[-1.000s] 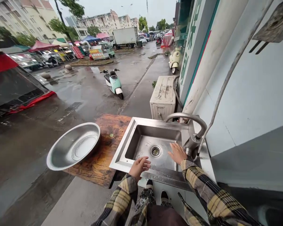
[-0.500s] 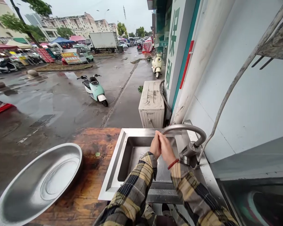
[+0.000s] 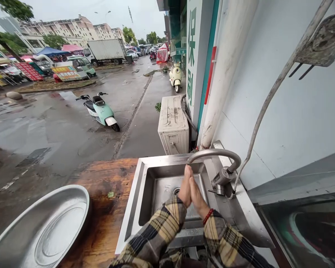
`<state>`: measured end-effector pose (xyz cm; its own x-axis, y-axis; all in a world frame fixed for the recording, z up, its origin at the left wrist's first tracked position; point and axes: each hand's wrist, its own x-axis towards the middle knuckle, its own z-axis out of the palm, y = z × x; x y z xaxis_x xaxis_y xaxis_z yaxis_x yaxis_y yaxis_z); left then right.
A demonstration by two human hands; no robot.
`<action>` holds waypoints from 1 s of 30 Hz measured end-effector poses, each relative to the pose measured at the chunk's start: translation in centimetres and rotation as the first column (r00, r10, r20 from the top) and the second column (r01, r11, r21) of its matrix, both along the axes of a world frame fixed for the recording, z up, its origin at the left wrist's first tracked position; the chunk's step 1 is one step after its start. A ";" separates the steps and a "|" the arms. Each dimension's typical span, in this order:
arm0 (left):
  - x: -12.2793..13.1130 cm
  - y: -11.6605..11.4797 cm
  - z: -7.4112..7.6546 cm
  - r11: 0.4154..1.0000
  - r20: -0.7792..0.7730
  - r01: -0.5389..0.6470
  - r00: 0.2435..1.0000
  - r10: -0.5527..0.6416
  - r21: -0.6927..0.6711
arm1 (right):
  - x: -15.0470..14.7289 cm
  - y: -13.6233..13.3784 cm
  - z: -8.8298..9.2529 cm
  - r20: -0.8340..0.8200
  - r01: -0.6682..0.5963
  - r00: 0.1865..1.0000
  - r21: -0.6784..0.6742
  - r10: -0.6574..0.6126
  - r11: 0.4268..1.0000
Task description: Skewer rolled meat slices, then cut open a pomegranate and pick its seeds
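Note:
Palm to palm, my left hand (image 3: 185, 189) and my right hand (image 3: 196, 195) press against each other over the stainless steel sink (image 3: 159, 186). Their fingers are stretched out straight, pointing up and away from me, and both hands are open. I see nothing between the palms, though their inner faces are hidden. A red beaded bracelet (image 3: 208, 216) circles my right wrist. Just beyond the fingertips arches the spout of a grey metal faucet (image 3: 222, 176), mounted at the sink's right edge. Part of the drain (image 3: 175, 191) shows beside my left hand.
A large metal basin (image 3: 8, 236) rests on the wooden tabletop (image 3: 106, 219) left of the sink. Behind the sink stands an outdoor air-conditioner unit (image 3: 173, 119). A cable with a plug (image 3: 321, 41) hangs along the right wall. A mint scooter (image 3: 100, 111) is parked on wet pavement.
My joined hands have come down and nearer to me, away from under the faucet spout. The camera view has turned slightly to the right.

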<state>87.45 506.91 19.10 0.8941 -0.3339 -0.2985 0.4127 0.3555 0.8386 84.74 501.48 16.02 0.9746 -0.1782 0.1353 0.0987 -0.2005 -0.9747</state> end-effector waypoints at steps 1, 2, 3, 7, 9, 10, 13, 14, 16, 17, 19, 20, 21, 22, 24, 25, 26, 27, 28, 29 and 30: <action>-0.5 0.0 -0.1 1.000 -0.008 0.023 1.000 -0.024 -0.021 | 0.2 -0.9 -0.4 0.001 0.020 1.000 -0.036 -0.020 0.999; -0.9 0.1 -0.3 0.997 -0.027 0.054 0.998 -0.056 -0.046 | 0.4 -2.0 -0.9 0.011 0.032 0.999 -0.070 -0.031 0.997; -1.3 0.4 -0.6 0.994 -0.060 0.078 0.995 -0.082 -0.071 | 0.5 -3.2 -1.4 0.028 0.043 0.999 -0.112 -0.040 0.993; -0.3 2.9 -2.2 0.996 -0.253 -0.016 0.967 -0.008 -0.091 | -0.2 -6.5 -4.4 0.015 0.099 0.995 -0.445 -0.103 0.890; 0.9 4.1 -2.9 0.994 -0.285 -0.080 0.957 0.057 -0.069 | -0.9 -6.8 -6.1 -0.054 0.052 0.993 -0.568 -0.101 0.822; 1.3 4.5 -3.1 0.994 -0.285 -0.084 0.956 0.061 -0.069 | -1.2 -6.7 -6.9 -0.085 0.014 0.993 -0.588 -0.079 0.809; 2.2 4.5 -3.4 0.994 -0.273 -0.062 0.961 0.035 -0.091 | -1.4 -6.2 -8.3 -0.110 -0.032 0.993 -0.564 -0.037 0.825; 2.4 4.3 -3.5 0.994 -0.267 -0.058 0.963 0.030 -0.096 | -1.3 -6.2 -8.4 -0.109 -0.023 0.993 -0.550 -0.045 0.835; 2.7 3.8 -3.5 0.994 -0.261 -0.057 0.965 0.030 -0.097 | -1.0 -6.4 -8.2 -0.102 0.006 0.992 -0.510 -0.068 0.860; 2.8 3.7 -3.6 0.994 -0.262 -0.057 0.965 0.030 -0.095 | -0.7 -6.6 -7.9 -0.098 0.022 0.992 -0.483 -0.079 0.875; 3.1 3.4 -3.6 0.995 -0.269 -0.053 0.963 0.028 -0.086 | -0.1 -6.8 -7.1 -0.089 0.056 0.991 -0.412 -0.101 0.909; 3.3 3.3 -3.6 0.995 -0.272 -0.052 0.962 0.027 -0.083 | 0.3 -6.8 -6.6 -0.086 0.073 0.990 -0.368 -0.112 0.927; 3.4 3.2 -3.6 0.996 -0.276 -0.052 0.961 0.028 -0.079 | 0.7 -6.8 -6.2 -0.083 0.088 0.989 -0.320 -0.121 0.943; 3.6 3.0 -3.6 0.996 -0.279 -0.054 0.960 0.030 -0.078 | 1.2 -6.6 -5.7 -0.080 0.099 0.989 -0.268 -0.125 0.958; 3.9 2.6 -3.5 0.995 -0.277 -0.062 0.960 0.036 -0.084 | 2.2 -6.0 -4.5 -0.067 0.106 0.991 -0.158 -0.117 0.982; 4.2 2.4 -3.5 0.994 -0.269 -0.066 0.962 0.039 -0.092 | 2.7 -5.6 -3.9 -0.058 0.103 0.992 -0.103 -0.109 0.989; 4.5 2.0 -3.4 0.992 -0.257 -0.069 0.966 0.041 -0.101 | 3.2 -4.9 -3.2 -0.048 0.098 0.994 -0.051 -0.101 0.994; 4.8 1.7 -3.3 0.991 -0.241 -0.073 0.969 0.044 -0.112 | 3.5 -4.2 -2.5 -0.038 0.093 0.995 -0.006 -0.093 0.996; 5.3 1.4 -3.1 0.990 -0.223 -0.076 0.974 0.047 -0.122 | 3.8 -3.4 -1.7 -0.028 0.086 0.996 0.031 -0.085 0.996; 5.7 1.1 -3.0 0.988 -0.205 -0.078 0.977 0.050 -0.132 | 3.9 -2.5 -0.9 -0.019 0.075 0.997 0.061 -0.074 0.995; 6.0 1.0 -2.8 0.987 -0.190 -0.079 0.980 0.051 -0.141 | 3.9 -1.5 -0.2 -0.005 0.055 0.999 0.082 -0.054 0.995</action>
